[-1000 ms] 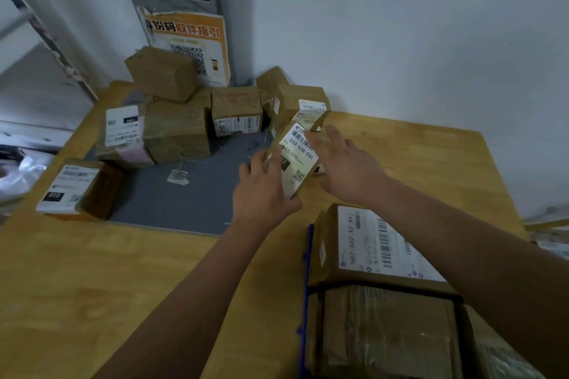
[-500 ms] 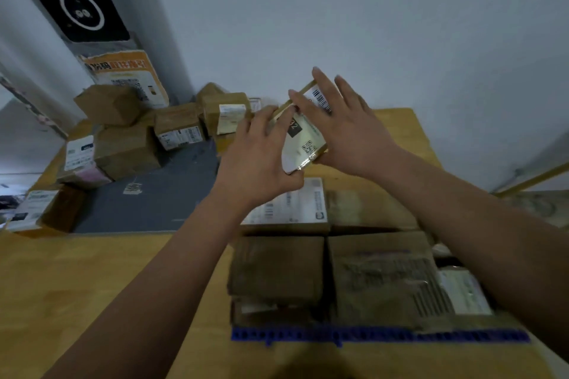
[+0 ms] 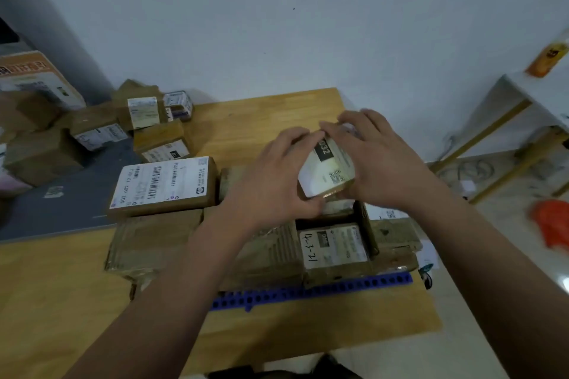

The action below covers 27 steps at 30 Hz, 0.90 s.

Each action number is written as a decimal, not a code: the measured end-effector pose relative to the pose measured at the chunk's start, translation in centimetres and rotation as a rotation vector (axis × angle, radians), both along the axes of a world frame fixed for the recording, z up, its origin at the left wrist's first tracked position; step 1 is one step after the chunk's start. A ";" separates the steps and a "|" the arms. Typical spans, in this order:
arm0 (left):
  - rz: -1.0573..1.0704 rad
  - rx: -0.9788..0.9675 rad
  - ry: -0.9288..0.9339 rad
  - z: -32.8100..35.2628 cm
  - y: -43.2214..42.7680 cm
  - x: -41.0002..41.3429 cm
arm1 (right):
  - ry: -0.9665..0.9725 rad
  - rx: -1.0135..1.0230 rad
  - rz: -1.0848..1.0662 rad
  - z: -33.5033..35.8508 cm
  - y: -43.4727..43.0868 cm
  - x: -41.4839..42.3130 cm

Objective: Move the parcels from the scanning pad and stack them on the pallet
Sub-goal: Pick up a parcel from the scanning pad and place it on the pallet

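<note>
A small cardboard parcel with a white label marked 032 (image 3: pixel 328 168) is held between both my hands above the right side of the stack. My left hand (image 3: pixel 271 175) grips its left side and my right hand (image 3: pixel 378 160) curls over its right side and top. Beneath lie several brown parcels on the blue pallet (image 3: pixel 311 291), among them a flat one with a big barcode label (image 3: pixel 163 183) and one with handwriting on its label (image 3: pixel 334 244). The dark grey scanning pad (image 3: pixel 61 209) is at left, with several parcels (image 3: pixel 98 132) piled at its far edge.
The wooden table (image 3: pixel 55 301) runs to a white wall behind. To the right, off the table, stand a white shelf with gold legs (image 3: pixel 505 120), an orange bottle (image 3: pixel 546 60) on it, and an orange item on the floor (image 3: pixel 551 221).
Both hands have carried the small labelled parcel from the pad's edge rightward, then lowered it close over the pallet stack. My view has swung right along with it.
</note>
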State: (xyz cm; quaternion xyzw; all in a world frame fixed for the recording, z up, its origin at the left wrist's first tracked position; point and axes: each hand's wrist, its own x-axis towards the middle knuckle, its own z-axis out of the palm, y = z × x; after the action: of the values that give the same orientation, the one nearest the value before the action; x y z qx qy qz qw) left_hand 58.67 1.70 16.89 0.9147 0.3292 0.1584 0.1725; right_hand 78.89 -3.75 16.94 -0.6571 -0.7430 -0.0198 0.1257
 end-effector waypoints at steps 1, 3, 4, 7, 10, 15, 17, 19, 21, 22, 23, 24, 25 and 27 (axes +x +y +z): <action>-0.017 -0.029 0.030 -0.3 -0.7 0.4 | 0.016 -0.007 -0.018 -0.5 -1.1 0.4; -0.055 -0.057 0.076 -1.2 -1.9 1.0 | 0.044 -0.064 -0.077 -1.9 -2.9 1.0; -0.069 -0.074 0.088 -1.6 -2.5 1.2 | 0.047 -0.100 -0.104 -2.5 -3.6 1.1; -0.059 -0.168 0.108 -2.9 -3.8 1.3 | 0.086 -0.198 -0.144 -4.1 -5.1 1.1; -0.029 -0.161 0.180 -4.0 -4.8 0.7 | 0.138 -0.289 -0.164 -5.5 -5.9 0.5; 0.054 -0.084 0.450 -6.3 -5.5 -1.3 | 0.148 -0.385 -0.173 -7.9 -6.1 -0.5; 0.074 -0.083 0.525 -7.2 -5.7 -2.0 | 0.158 -0.407 -0.182 -8.6 -6.1 -0.7; 0.087 -0.076 0.556 -7.8 -5.8 -2.5 | 0.163 -0.410 -0.176 -9.3 -6.1 -0.9; 0.092 -0.049 0.551 -8.4 -5.8 -2.8 | 0.170 -0.419 -0.167 -9.8 -6.0 -1.0; 0.096 -0.041 0.540 -8.6 -5.8 -2.9 | 0.172 -0.424 -0.162 -10.0 -5.9 -1.0; 0.102 -0.036 0.532 -8.8 -5.7 -2.9 | 0.168 -0.430 -0.157 -10.2 -5.9 -1.1; 0.109 -0.034 0.527 -9.0 -5.7 -3.0 | 0.160 -0.434 -0.155 -10.4 -5.9 -1.1; 0.113 -0.031 0.525 -9.2 -5.7 -3.0 | 0.148 -0.432 -0.153 -10.6 -5.9 -1.1; 0.110 -0.022 0.524 -9.5 -5.7 -3.0 | 0.124 -0.431 -0.149 -11.2 -6.0 -1.3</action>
State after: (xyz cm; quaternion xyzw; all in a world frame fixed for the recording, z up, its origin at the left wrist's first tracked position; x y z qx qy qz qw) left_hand 55.62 -4.01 7.43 0.9033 0.4136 -0.0783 0.0827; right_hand 77.62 -9.71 5.78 -0.7219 -0.6702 0.1704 0.0262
